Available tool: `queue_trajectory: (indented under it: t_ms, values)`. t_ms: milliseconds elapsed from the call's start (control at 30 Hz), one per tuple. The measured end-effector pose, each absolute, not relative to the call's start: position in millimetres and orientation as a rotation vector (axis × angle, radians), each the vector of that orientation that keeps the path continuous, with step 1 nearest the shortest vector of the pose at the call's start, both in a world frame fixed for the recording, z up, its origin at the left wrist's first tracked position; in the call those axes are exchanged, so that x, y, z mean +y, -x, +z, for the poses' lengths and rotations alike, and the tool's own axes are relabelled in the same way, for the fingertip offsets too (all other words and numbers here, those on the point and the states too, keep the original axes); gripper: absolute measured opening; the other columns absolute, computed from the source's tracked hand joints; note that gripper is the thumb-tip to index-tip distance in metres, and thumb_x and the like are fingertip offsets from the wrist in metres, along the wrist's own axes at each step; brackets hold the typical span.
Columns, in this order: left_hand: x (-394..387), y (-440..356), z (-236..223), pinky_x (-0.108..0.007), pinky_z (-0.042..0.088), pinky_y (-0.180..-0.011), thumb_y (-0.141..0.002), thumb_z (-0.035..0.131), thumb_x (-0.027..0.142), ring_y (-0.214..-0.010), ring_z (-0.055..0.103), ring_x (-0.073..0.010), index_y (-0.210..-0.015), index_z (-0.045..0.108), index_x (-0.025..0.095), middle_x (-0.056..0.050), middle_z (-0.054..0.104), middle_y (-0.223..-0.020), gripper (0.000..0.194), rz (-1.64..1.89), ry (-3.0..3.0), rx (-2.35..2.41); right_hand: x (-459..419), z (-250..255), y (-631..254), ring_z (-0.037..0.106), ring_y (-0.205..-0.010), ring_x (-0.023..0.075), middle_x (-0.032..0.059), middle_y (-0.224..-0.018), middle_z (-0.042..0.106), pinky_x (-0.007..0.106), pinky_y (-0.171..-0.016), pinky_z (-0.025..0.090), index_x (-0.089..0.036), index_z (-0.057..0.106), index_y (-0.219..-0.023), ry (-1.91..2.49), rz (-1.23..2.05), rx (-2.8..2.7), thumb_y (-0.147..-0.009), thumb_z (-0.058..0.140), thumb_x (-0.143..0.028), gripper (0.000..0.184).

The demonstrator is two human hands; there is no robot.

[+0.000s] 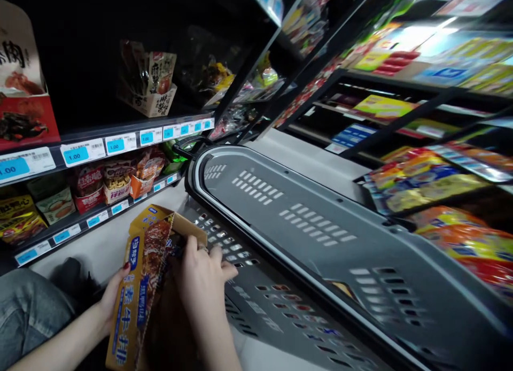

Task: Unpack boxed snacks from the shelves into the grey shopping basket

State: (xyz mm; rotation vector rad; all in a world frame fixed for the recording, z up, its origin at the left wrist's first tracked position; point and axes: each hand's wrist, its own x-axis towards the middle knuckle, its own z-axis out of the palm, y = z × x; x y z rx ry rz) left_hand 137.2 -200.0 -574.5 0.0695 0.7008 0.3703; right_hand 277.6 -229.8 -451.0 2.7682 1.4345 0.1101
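Both hands are working low at 7 o'clock: left hand (113, 292) gripping an orange carton (138, 285), right hand (202, 283) curling inside it, beside a grey basket (320, 237); snack shelves (100, 146) are lining the pale-floored aisle (304, 160).

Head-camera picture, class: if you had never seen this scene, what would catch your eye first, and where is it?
First comes the big grey basket with slotted walls, tipped across the middle and right of the view. At lower left, the left hand grips the side of an orange carton with blue print, while the right hand reaches into its open top. Beyond them, at left, dark shelves carry blue price tags and snack packets.
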Motion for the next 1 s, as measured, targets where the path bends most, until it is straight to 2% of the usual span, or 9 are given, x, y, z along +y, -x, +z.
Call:
queue_trajectory:
  t_ms: [133,233,300,400,500,633,700,833,1000]
  values:
    - [-192.0,-137.8,-577.3,-0.030,0.053,-0.062,-0.084,0.050,0.037,-0.057,0.068,-0.0209,-0.092,0.070,0.010,-0.008,0.074,-0.069,0.035,0.402,-0.062,0.716,-227.9,-456.8,-270.9,0.046,-0.094,0.0290,0.0152,-0.109,0.058,0.043,-0.078,0.029,-0.014,0.055,-0.108,-2.745,0.369,1.574,-0.081,0.048,-0.014,0.028]
    - [-189.6,-138.5,-576.1,-0.030,0.052,-0.065,-0.085,0.050,0.036,-0.058,0.068,-0.0201,-0.092,0.070,0.010,-0.008,0.074,-0.070,0.033,0.457,-0.070,0.697,-224.0,-462.9,-265.8,0.045,-0.096,0.0297,0.0152,-0.113,0.058,0.043,-0.078,0.029,-0.013,0.044,-0.128,-2.746,0.318,1.666,-0.077,0.057,-0.021,0.053]
    - [-190.8,-139.4,-573.7,-0.029,0.051,-0.061,-0.085,0.050,0.037,-0.054,0.066,-0.0192,-0.086,0.070,0.011,-0.007,0.073,-0.065,0.033,0.435,-0.058,0.715,-221.7,-466.2,-263.6,0.046,-0.095,0.0302,0.0155,-0.110,0.059,0.042,-0.076,0.030,-0.011,0.041,-0.131,-2.777,0.236,1.626,-0.076,0.057,-0.022,0.058]
    - [-194.3,-140.9,-569.4,-0.029,0.050,-0.059,-0.084,0.048,0.044,-0.054,0.066,-0.0197,-0.081,0.070,0.010,-0.009,0.073,-0.066,0.041,0.388,-0.054,0.707,-220.7,-469.6,-262.8,0.048,-0.093,0.0305,0.0151,-0.102,0.061,0.042,-0.074,0.031,-0.010,0.047,-0.125,-2.789,0.210,1.605,-0.076,0.056,-0.023,0.051]
    - [-196.3,-141.9,-564.4,-0.029,0.050,-0.060,-0.085,0.045,0.045,-0.056,0.066,-0.0200,-0.080,0.070,0.007,-0.012,0.073,-0.067,0.046,0.390,-0.074,0.706,-222.9,-474.4,-264.6,0.049,-0.091,0.0296,0.0161,-0.100,0.060,0.044,-0.076,0.033,-0.009,0.055,-0.113,-2.728,0.381,1.627,-0.079,0.048,-0.015,0.036]
    - [-197.0,-142.8,-555.8,-0.029,0.050,-0.060,-0.086,0.045,0.042,-0.056,0.066,-0.0198,-0.079,0.070,0.008,-0.009,0.073,-0.064,0.043,0.402,-0.075,0.693,-225.3,-484.5,-269.6,0.048,-0.096,0.0313,0.0224,-0.111,0.056,0.047,-0.082,0.033,-0.001,0.051,-0.120,-2.593,0.580,1.664,-0.076,0.042,-0.006,0.045]
    - [-197.9,-143.3,-551.8,-0.029,0.050,-0.060,-0.087,0.042,0.042,-0.056,0.066,-0.0195,-0.079,0.069,0.006,-0.010,0.073,-0.065,0.046,0.393,-0.082,0.695,-224.6,-487.6,-273.0,0.049,-0.094,0.0316,0.0217,-0.108,0.057,0.045,-0.079,0.035,-0.001,0.052,-0.118,-2.582,0.490,1.686,-0.072,0.044,-0.004,0.047]
    - [-200.7,-143.4,-548.9,-0.028,0.050,-0.060,-0.091,0.033,0.040,-0.056,0.067,-0.0187,-0.081,0.069,0.003,-0.013,0.074,-0.069,0.052,0.342,-0.139,0.718,-221.4,-486.7,-282.0,0.051,-0.090,0.0323,0.0214,-0.101,0.057,0.042,-0.071,0.038,-0.006,0.060,-0.095,-2.676,0.300,1.542,-0.077,0.040,-0.003,0.027]
    - [-202.6,-142.3,-549.4,-0.028,0.051,-0.065,-0.089,0.037,0.036,-0.060,0.068,-0.0188,-0.083,0.069,0.002,-0.012,0.075,-0.071,0.047,0.278,-0.162,0.721,-216.4,-484.4,-289.5,0.052,-0.096,0.0343,0.0222,-0.104,0.058,0.044,-0.072,0.039,-0.008,0.058,-0.093,-2.926,-0.071,1.271,-0.083,0.029,-0.004,0.031]
